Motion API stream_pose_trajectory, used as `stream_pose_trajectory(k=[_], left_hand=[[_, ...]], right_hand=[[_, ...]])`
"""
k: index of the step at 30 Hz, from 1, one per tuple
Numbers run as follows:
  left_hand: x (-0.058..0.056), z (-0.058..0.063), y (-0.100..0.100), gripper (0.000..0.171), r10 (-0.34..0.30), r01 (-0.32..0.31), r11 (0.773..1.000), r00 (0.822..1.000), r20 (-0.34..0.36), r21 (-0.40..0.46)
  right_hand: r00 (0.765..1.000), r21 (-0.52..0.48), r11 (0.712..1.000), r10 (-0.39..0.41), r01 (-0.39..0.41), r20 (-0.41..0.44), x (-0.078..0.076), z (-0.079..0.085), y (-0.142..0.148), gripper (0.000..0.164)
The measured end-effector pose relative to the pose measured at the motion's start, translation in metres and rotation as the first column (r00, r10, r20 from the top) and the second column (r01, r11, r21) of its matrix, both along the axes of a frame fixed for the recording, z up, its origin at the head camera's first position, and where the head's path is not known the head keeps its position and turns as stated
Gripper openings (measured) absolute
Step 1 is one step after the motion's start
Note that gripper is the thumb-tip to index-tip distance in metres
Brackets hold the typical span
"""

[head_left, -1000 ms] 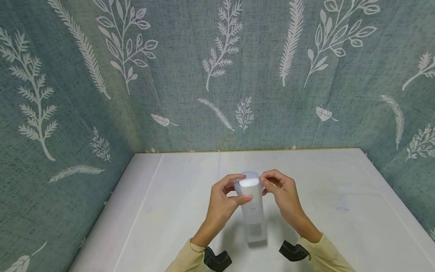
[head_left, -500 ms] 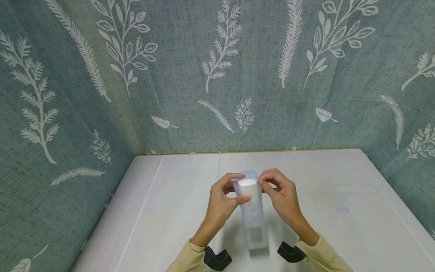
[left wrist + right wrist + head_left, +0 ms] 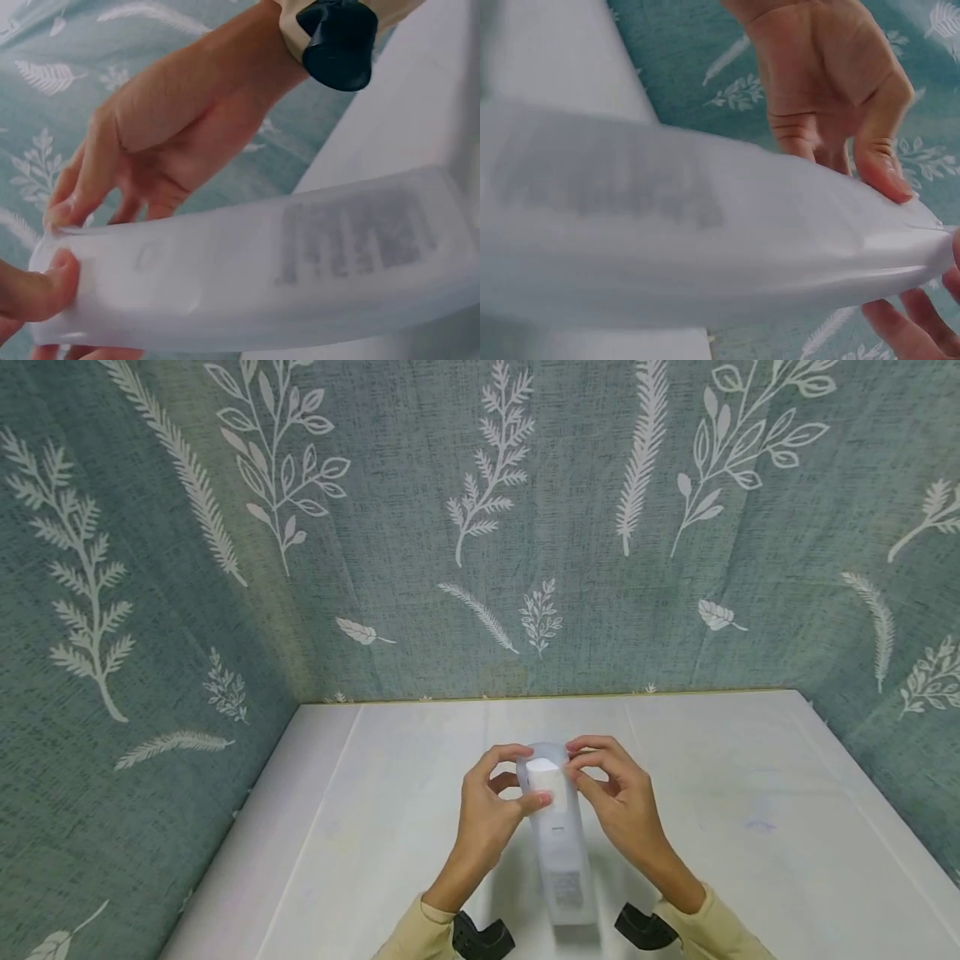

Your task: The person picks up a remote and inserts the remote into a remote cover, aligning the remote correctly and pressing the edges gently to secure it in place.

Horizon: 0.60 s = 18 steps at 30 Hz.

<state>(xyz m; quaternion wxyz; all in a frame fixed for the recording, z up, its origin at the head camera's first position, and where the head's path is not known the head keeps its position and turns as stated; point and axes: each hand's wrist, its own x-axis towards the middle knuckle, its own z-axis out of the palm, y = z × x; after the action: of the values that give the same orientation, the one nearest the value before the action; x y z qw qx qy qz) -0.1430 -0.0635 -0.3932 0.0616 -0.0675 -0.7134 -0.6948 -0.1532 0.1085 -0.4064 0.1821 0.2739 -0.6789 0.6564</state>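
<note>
A long white box-like item inside a frosted translucent sleeve is held up over the table, its far end between both hands. Blurred grey print shows through near its other end. My left hand grips the left side of the far end, thumb pressed on the face and fingers around the edge. My right hand pinches the sleeve's edge at the upper right corner. In the right wrist view the left thumb presses on the sleeve, whose end is drawn narrow; the right fingers are partly cut off.
A white table lies beneath, with faint marks on its right side. Grey-green fabric with white leaf prints encloses the back and sides. Black wrist cameras sit at the cuffs of the light yellow sleeves.
The sleeved item's near end has swung toward me and slightly right. The right fingers have shifted slightly left at the sleeve's top edge. The left hand keeps its grip.
</note>
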Motion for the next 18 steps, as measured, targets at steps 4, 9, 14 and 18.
stream_pose_trajectory(k=[4, 9, 14, 18], left_hand=[[0.002, -0.002, 0.001, 0.050, 0.010, -0.010, 0.999, 1.000, -0.003, 0.037], [0.002, -0.002, 0.000, 0.045, -0.059, 0.062, 0.993, 0.998, -0.034, 0.100], [0.001, -0.003, -0.003, 0.038, -0.118, 0.117, 0.984, 0.993, -0.007, 0.133], [0.002, -0.002, -0.006, 0.034, -0.137, 0.133, 0.985, 0.990, 0.030, 0.114]], right_hand=[[0.998, 0.021, 0.999, 0.024, -0.025, 0.058, 0.003, 0.000, 0.002, 0.015], [0.993, 0.002, 0.999, 0.050, -0.051, 0.109, 0.002, 0.001, 0.007, 0.016], [0.976, -0.088, 0.985, 0.158, -0.146, 0.148, 0.000, 0.002, 0.011, 0.032], [0.975, -0.085, 0.982, 0.180, -0.169, 0.128, -0.001, 0.003, 0.012, 0.035]])
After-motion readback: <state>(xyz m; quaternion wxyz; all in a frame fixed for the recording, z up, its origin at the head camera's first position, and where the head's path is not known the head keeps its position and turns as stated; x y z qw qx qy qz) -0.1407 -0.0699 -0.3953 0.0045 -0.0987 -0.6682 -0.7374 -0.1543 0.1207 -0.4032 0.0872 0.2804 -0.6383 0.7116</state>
